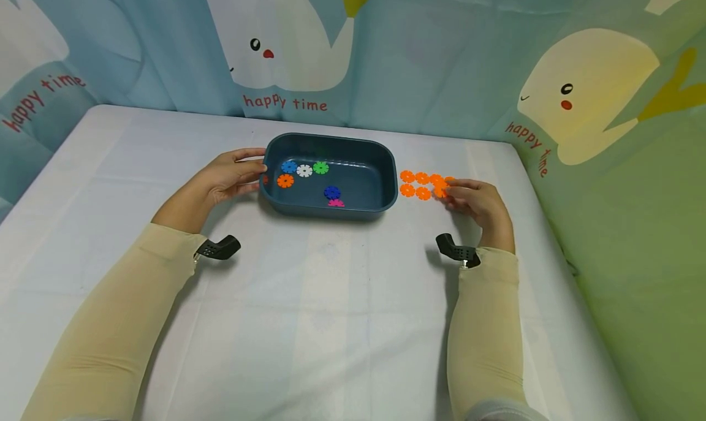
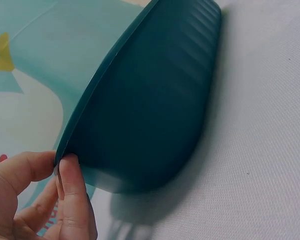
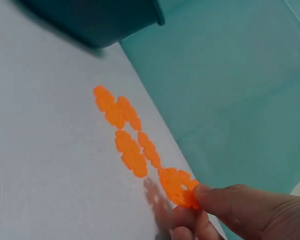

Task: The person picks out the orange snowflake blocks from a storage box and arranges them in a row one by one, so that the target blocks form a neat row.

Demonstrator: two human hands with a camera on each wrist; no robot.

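A dark teal plastic basin [image 1: 358, 213] stands on the white table. My left hand [image 1: 233, 174] pinches the rim at its left end, a finger and thumb meeting over the edge in the left wrist view. Several small notched snowflake discs lie inside: light blue, white [image 1: 304, 171], green [image 1: 321, 168], orange [image 1: 285, 181], dark blue [image 1: 332, 192] and pink. Right of the basin, more orange snowflake discs [image 1: 407, 190] lie flat in two short rows. My right hand [image 1: 481, 203] pinches an orange snowflake disc [image 3: 175, 184] between thumb and fingers at the right end of these rows.
A pale blue and green curtain [image 1: 441, 72] printed with whales hangs right behind the table and down its right side. Black wrist cameras [image 1: 220, 247] stick out at both cuffs. The white tabletop [image 1: 331, 317] stretches toward me between the two forearms.
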